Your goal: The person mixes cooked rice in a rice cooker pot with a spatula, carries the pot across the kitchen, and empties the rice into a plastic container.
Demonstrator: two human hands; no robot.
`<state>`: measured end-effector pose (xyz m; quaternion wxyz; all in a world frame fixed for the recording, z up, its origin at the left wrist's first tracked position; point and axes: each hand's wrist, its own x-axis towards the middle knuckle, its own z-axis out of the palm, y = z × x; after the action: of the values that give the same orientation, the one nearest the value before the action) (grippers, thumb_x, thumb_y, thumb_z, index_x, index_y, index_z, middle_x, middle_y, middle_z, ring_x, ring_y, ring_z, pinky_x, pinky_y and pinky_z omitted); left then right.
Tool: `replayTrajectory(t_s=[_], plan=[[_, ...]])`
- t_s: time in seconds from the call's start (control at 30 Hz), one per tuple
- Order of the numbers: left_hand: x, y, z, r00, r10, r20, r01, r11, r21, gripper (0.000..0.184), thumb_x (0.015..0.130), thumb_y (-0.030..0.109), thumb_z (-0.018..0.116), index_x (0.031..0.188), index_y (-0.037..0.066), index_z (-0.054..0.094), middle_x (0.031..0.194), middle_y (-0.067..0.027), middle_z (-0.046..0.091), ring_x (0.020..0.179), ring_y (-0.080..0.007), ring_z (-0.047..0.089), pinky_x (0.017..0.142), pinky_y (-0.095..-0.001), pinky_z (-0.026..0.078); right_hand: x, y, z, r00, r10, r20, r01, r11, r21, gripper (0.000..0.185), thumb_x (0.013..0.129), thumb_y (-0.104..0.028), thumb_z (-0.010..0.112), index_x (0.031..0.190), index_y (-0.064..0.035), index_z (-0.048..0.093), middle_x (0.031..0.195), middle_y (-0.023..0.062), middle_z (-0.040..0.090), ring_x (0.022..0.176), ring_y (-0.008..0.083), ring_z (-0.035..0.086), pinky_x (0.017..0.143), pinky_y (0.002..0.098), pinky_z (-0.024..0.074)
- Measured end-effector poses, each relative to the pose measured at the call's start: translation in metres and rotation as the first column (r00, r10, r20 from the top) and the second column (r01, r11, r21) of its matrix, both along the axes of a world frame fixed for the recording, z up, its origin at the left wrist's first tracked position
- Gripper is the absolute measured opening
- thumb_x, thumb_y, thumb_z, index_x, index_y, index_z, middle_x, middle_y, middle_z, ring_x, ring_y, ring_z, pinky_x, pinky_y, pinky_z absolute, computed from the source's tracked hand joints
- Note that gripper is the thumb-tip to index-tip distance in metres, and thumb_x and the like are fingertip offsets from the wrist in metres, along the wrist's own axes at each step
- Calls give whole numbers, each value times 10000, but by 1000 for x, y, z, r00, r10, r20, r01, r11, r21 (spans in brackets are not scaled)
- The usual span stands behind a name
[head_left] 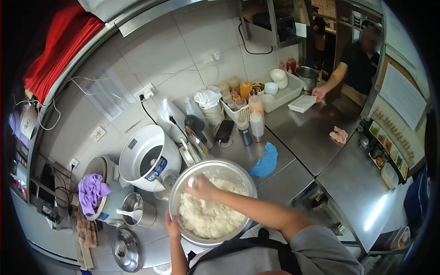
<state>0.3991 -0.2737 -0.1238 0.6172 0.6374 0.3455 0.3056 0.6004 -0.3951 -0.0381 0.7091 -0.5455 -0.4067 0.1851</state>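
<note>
A large metal bowl (250, 185) of cooked white rice (213, 222) stands in front of me at the counter's edge. Inside it, my right hand (204, 189) is closed around the handle of a white rice paddle (207, 204), whose blade is partly in the rice. My left hand (173, 225) grips the bowl's near left side at the rim. Just beyond the bowl sits an open white rice cooker body (172, 145) with a blue label. A steel pot (147, 214) with a white ladle-like utensil (128, 212) is left of the bowl.
A metal lid (127, 250) and purple cloth (93, 192) are at left. A blue cloth or glove (265, 160) lies right of the bowl, near squeeze bottles (256, 124). Across the counter, another person's hand (319, 93) touches a white container (302, 104).
</note>
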Motion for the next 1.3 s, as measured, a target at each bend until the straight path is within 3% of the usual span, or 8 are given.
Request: replayTrajectory(t_s=[0.17,0.4,0.47,0.73,0.83,0.97,1.1,1.3], plan=[[-10,13,-24,999,-24,32,24,1000,-5,506,843,56,487,1327,-6,355,1222,-122,502,1093,-199,487,934,-305,379,-17,3,-66,937,105,332,-55,986,-156,148,697,-148,631,647,-14,591,548,129,564,492,190,547,534,325,444],[-17,15,-27,999,-29,15,29,1000,3,536,836,57,488,1347,9,332,1204,-128,512,1068,-201,505,908,-314,404,-32,-47,18,916,293,-273,-318,947,-50,152,727,-112,587,614,-25,534,546,64,538,559,80,504,501,258,406],[28,10,-18,986,-49,160,53,998,-17,560,821,35,481,1357,16,319,1203,-133,510,1056,-204,512,898,-316,414,-33,-46,-35,983,94,156,-85,994,-66,145,735,-91,582,616,-31,526,573,19,535,573,71,483,538,245,403],[-10,-23,-8,971,69,227,-68,998,-10,682,775,-14,471,1408,35,219,1305,-162,410,1126,-228,459,956,-325,364,-40,-63,2,986,147,-79,-153,986,-72,240,808,-212,679,674,-20,629,554,17,591,540,52,554,493,232,443],[-11,-68,1,967,205,150,-194,977,-85,716,771,-10,461,1422,42,168,1359,-173,337,1176,-241,409,981,-301,324,-18,-69,11,914,269,-304,-189,945,268,75,791,41,563,857,5,567,792,123,637,736,181,616,717,340,518],[-22,-99,-20,977,88,194,-77,995,-67,762,770,47,491,1430,38,111,1410,-184,240,1270,-265,273,1041,-331,226,16,-71,46,974,-213,-71,213,977,-7,206,824,-187,644,676,-45,657,561,-9,586,458,23,450,402,193,323],[-39,-60,-20,1000,-14,1,13,970,-241,758,820,192,551,1423,24,122,1281,-163,366,1143,-243,388,987,-334,293,64,-43,4,844,-519,-136,514,855,-75,375,765,-322,722,553,-55,567,504,-33,515,462,53,443,442,248,357],[20,9,-42,977,-157,146,111,954,279,748,789,146,610,1402,23,200,1244,-176,414,1136,-289,419,958,-395,340,65,-9,-79,795,-600,-92,585,797,-148,303,797,-215,670,576,-40,559,494,-38,479,473,52,421,440,260,340]])
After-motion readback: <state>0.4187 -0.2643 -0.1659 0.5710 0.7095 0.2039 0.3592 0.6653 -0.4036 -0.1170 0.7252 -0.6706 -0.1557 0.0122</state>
